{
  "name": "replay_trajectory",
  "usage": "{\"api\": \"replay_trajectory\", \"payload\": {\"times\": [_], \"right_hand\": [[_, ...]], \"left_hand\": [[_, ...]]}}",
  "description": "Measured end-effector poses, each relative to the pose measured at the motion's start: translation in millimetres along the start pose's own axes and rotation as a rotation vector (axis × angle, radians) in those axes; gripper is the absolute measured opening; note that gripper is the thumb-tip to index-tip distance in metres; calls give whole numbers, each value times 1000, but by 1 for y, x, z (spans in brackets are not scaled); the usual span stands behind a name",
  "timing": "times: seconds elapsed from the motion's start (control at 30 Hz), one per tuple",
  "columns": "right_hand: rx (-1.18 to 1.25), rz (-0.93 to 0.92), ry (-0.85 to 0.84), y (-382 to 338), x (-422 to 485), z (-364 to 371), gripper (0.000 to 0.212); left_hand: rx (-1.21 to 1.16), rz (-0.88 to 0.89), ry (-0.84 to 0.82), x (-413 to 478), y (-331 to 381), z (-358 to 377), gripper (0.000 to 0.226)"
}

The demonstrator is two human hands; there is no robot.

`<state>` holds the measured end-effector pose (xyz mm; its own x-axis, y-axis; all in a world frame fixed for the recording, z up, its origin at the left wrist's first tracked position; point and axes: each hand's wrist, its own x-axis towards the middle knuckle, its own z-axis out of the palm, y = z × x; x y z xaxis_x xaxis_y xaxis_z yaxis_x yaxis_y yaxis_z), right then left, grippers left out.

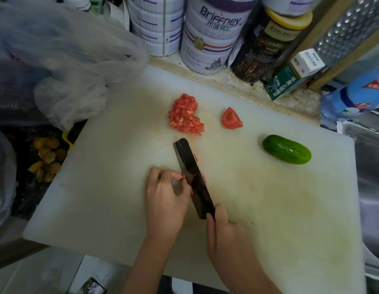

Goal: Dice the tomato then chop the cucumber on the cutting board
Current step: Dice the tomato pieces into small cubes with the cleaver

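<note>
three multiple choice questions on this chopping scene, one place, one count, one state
1. Where on the cutting board does the cucumber lie?
A) near its right edge
B) at its left edge
C) dead centre

2. How many uncut tomato wedges lie beside the diced tomato pile?
A) none
B) one
C) three

3. The right hand is
A) flat on the board
B) gripping the knife handle
C) holding the cucumber

Answers:
1 A, it lies far right, apart from the tomato.
2 B, a single wedge sits right of the pile.
3 B, its fingers wrap the handle behind the blade.
</note>
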<state>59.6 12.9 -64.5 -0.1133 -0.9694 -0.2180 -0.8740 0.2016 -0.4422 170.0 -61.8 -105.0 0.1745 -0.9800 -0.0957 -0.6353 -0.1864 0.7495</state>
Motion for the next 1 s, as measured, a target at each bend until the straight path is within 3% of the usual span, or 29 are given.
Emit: {"api": "replay_trajectory", "payload": {"times": [0.2, 0.47, 0.67, 0.83, 1.0], "right_hand": [[1, -35, 71, -16, 38, 3, 18], [39, -64, -16, -4, 8, -4, 14], [111, -100, 114, -1, 6, -29, 13], [198, -87, 69, 11, 4, -43, 28], [198, -112, 71, 21, -1, -44, 14]], "left_hand": [[-23, -4, -23, 1, 1, -4, 8], [-53, -36, -22, 2, 1, -5, 10], [-33, -22, 28, -2, 0, -2, 4], [-45, 2, 111, -6, 6, -1, 5], [-52, 10, 89, -21, 9, -7, 10]]}}
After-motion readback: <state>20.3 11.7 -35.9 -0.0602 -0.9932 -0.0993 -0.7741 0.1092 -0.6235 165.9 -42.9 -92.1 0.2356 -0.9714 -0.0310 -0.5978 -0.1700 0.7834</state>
